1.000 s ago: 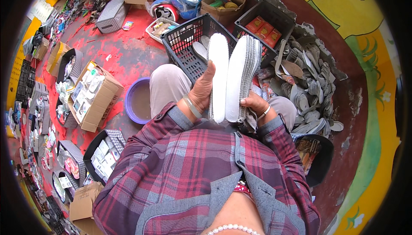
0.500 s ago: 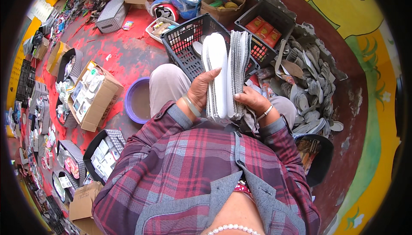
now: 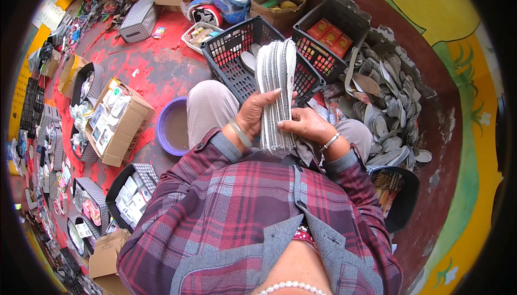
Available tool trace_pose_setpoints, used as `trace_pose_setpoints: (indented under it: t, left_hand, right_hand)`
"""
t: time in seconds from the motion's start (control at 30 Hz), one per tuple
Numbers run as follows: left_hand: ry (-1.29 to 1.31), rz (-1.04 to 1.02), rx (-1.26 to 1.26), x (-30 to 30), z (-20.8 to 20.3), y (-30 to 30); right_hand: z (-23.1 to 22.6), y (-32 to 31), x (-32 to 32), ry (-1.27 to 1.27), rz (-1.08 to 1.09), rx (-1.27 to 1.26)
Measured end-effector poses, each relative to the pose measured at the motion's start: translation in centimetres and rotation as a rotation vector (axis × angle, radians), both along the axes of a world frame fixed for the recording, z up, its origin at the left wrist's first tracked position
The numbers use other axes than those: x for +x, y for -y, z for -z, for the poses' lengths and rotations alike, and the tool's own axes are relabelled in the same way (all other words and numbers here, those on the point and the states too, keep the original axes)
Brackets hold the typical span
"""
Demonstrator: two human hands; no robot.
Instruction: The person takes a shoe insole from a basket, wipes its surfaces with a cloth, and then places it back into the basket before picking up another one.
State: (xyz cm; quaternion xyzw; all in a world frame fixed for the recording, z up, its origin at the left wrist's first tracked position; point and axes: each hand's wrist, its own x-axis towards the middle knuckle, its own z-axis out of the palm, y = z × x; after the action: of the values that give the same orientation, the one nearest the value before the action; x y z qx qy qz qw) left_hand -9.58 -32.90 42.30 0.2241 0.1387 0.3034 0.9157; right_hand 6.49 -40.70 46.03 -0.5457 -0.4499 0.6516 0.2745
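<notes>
A thick stack of white and grey shoe insoles (image 3: 276,95) stands on edge between my hands, above my lap. My left hand (image 3: 252,113) grips the stack from its left side, thumb across the front. On the right side my right hand (image 3: 311,127) holds the same stack low down, its thumb pressed on the edges. Beyond the stack sits a black plastic crate (image 3: 226,52) with a few loose insoles (image 3: 248,60) in it. A large heap of grey insoles (image 3: 385,106) lies to the right of my knee.
A second black crate (image 3: 344,23) holds orange-red boxes. Left of my knee is a purple basin (image 3: 164,128). Further left stand an open cardboard box (image 3: 126,128) of packaged goods and a checked bin (image 3: 142,174) with white boxes. Another dark bin (image 3: 406,200) stands by my right elbow.
Two bundles of insoles held apart have come together into one stack, turned so their edges face me. My right hand has shifted left.
</notes>
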Motion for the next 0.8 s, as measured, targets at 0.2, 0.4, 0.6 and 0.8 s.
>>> trace_pose_setpoints:
  t: [0.2, 0.4, 0.6, 0.8]
  left_hand:
    - [0.095, 0.035, -0.198, -1.2, -0.6, 0.2]
    - [0.101, 0.015, -0.212, -1.3, -1.2, 0.3]
    - [0.086, 0.048, -0.197, -1.4, -1.1, 0.3]
    - [0.107, 0.059, -0.175, -1.4, -1.1, 0.4]
  right_hand:
    - [2.4, 0.4, 2.3, -0.347, 0.02, 0.102]
    - [2.4, 0.6, 2.4, -0.396, 0.024, 0.188]
    - [3.3, 0.4, 2.9, -0.305, -0.015, 0.162]
    - [1.0, 0.4, 2.0, -0.258, -0.044, 0.083]
